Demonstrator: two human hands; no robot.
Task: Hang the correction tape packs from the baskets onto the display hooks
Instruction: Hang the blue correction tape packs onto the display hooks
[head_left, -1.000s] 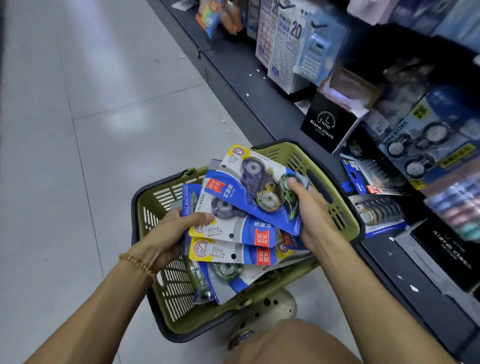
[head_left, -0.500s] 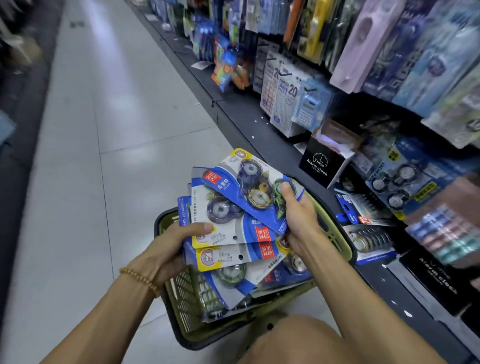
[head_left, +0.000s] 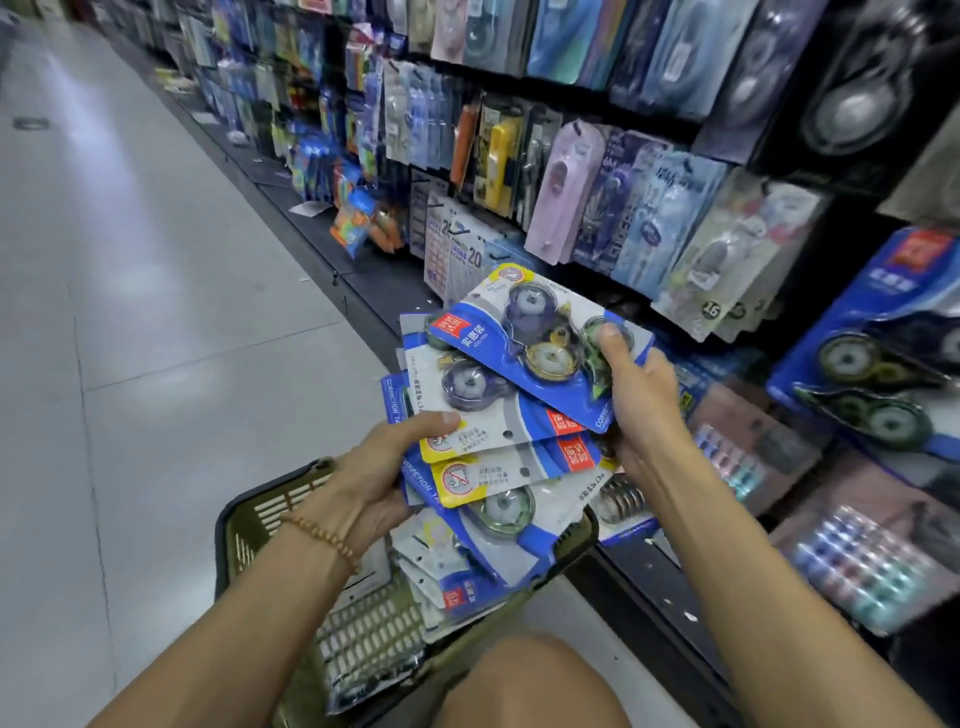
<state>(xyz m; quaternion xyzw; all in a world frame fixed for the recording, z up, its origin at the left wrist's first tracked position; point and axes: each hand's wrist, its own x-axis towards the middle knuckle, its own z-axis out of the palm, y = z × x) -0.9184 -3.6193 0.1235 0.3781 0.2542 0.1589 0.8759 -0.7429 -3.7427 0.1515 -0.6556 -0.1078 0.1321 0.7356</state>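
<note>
Left hand (head_left: 382, 470) grips a fanned stack of blue-and-white carded correction tape packs (head_left: 498, 431), thumb on top; right hand (head_left: 636, 400) pinches the top pack's corner above an olive plastic basket (head_left: 270, 512).

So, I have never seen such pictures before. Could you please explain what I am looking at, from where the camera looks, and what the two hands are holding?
There is no machine here, only a person working with bare hands. The camera sits on the person's head and looks forward and down, so you see their own arms from above.

The place is a shop aisle. The left hand, with a bead bracelet on its wrist, grips a fanned stack of correction tape packs. The right hand pinches the top pack of that fan.

Below the hands stands a green basket on the floor, with more packs inside. On the right is the display wall, where similar stationery packs hang.
</note>
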